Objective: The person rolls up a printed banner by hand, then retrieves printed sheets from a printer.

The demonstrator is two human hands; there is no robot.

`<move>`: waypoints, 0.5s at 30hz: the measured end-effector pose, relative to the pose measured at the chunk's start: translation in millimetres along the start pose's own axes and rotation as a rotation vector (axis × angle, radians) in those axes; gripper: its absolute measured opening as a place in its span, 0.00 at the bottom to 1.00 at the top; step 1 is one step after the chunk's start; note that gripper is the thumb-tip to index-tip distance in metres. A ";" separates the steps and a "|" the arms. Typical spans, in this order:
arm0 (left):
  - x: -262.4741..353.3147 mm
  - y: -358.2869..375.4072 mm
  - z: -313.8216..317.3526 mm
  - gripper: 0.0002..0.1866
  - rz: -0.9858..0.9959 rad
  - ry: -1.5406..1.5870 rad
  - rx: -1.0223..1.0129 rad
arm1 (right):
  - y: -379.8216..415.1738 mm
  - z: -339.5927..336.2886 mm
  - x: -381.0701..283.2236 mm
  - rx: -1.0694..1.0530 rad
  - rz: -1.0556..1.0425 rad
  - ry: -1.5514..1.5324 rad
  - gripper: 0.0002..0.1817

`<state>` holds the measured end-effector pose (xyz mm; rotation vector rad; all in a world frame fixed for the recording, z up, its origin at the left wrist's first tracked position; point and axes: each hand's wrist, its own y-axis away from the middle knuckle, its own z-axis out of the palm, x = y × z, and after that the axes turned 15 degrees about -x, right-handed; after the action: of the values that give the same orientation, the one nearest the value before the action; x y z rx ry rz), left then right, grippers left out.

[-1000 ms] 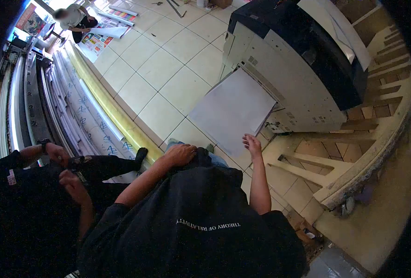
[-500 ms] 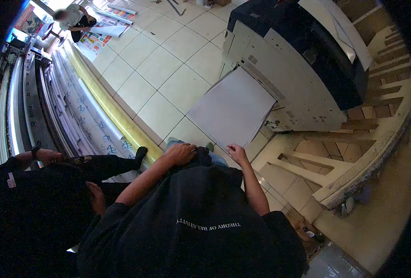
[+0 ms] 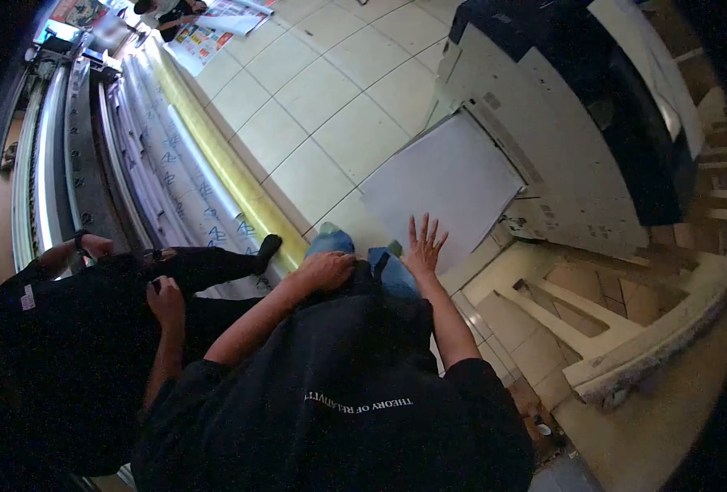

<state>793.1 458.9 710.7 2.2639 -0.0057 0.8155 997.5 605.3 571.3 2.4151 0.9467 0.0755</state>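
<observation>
My left hand (image 3: 328,269) lies over my lap at the hem of my black T-shirt (image 3: 339,353), back of the hand up, fingers together and pointing right. My right hand (image 3: 423,246) is raised to the right of my knees, palm down, its fingers spread wide with nothing in them. Beyond it, and overlapped by its fingertips in this view, is a large white sheet (image 3: 445,184) sticking out low from the side of a big machine. Blue fabric (image 3: 396,275) on my legs shows between my hands.
The big dark-and-cream machine (image 3: 560,123) stands at right, above a cream slatted railing (image 3: 618,353). Left are long rolls, one yellow (image 3: 216,152), beside a wide-format printer (image 3: 80,156). A person in black (image 3: 76,353) sits close at my left; another (image 3: 166,12) crouches far off by printed sheets.
My right hand has gone from loosely closed to spread fingers. My left hand stays on my lap. The neighbour's nearer hand has risen. The view has shifted, moving the surroundings rightward.
</observation>
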 end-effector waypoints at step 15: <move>-0.3 29.2 0.4 0.14 -0.036 0.071 -0.059 | -28.8 4.2 -5.4 0.073 -0.014 -0.162 0.34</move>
<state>786.3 436.8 728.6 2.1724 0.0431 0.8646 976.8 617.3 554.0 2.4374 0.9067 -0.1597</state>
